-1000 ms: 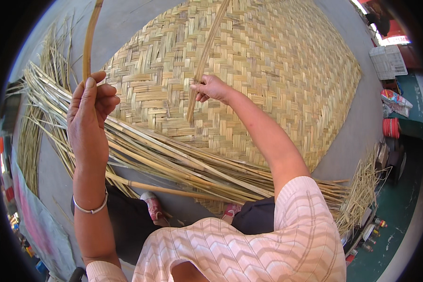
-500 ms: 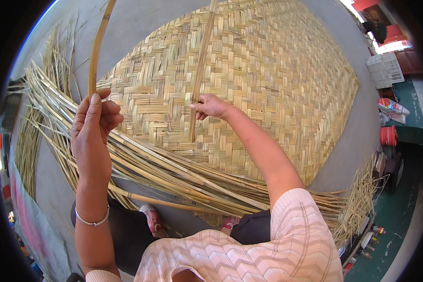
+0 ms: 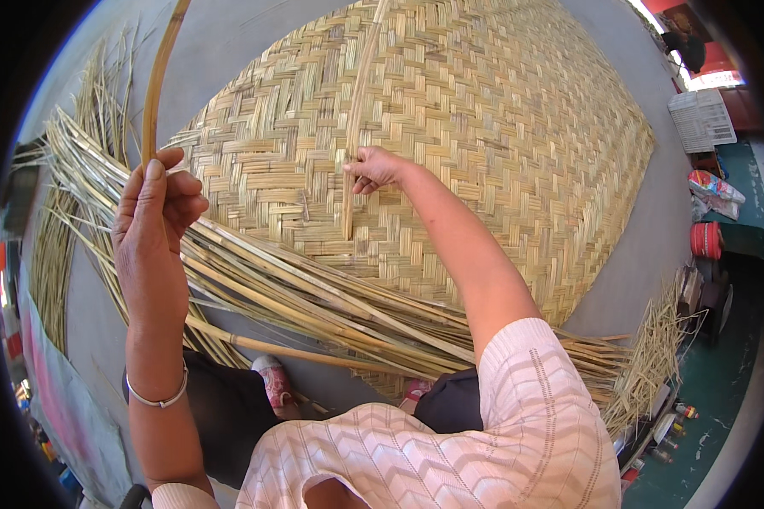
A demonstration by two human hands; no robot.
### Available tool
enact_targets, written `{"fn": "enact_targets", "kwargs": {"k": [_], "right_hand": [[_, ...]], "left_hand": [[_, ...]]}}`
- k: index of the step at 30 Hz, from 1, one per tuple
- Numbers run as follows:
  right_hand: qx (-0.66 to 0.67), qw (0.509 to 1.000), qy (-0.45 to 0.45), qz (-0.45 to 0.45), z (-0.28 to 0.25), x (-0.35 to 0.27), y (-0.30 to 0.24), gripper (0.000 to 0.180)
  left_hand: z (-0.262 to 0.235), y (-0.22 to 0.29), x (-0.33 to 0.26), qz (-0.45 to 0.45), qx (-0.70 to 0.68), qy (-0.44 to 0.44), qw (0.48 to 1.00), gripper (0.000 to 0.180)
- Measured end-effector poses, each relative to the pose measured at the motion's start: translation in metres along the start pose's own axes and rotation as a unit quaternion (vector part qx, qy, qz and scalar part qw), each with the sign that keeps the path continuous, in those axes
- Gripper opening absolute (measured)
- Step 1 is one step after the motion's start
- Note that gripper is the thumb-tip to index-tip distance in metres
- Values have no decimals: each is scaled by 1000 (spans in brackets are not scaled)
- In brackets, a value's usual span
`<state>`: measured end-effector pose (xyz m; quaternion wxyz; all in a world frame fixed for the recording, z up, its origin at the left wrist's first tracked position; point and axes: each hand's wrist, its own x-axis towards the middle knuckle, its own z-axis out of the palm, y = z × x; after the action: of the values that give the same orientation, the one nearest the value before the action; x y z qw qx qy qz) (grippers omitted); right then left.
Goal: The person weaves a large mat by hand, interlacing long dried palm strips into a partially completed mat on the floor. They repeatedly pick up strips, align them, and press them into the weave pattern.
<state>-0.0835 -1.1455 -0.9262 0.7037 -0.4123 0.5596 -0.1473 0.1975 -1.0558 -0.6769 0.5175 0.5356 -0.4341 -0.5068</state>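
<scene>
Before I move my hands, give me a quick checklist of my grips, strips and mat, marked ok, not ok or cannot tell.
1. Left hand gripping its cane strip: ok, pinched by thumb and fingers.
2. Right hand gripping the strip length over the mat: ok, pinched.
3. Both lengths separate strips: cannot tell; their upper ends leave the picture.
4. Woven mat clear of loose strips: not ok; the bundle crosses its near side.
5. Left shoe off the mat: ok.

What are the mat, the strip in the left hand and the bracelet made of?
Mat: seemingly split cane or bamboo, dry-looking; flat strands interlace. Strip in the left hand: likely the same, smooth; similarly tan. Bracelet: probably metal, polished; it looks silvery.
</scene>
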Motion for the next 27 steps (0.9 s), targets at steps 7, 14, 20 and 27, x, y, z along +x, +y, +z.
{"fn": "enact_targets", "kwargs": {"k": [7, 14, 20, 27], "right_hand": [[46, 999, -24, 5, -13, -7, 5, 36], [38, 998, -43, -8, -16, -3, 7, 33], [19, 998, -59, -5, -14, 15, 9, 29], [39, 996, -83, 24, -4, 27, 23, 30]], "left_hand": [[-7, 3, -2, 11, 3, 1, 1000, 28], [-9, 3, -4, 13, 3, -14, 1000, 28], [-10, 2, -4, 16, 6, -6, 1000, 29], [-11, 1, -1, 17, 15, -19, 1000, 29]]}}
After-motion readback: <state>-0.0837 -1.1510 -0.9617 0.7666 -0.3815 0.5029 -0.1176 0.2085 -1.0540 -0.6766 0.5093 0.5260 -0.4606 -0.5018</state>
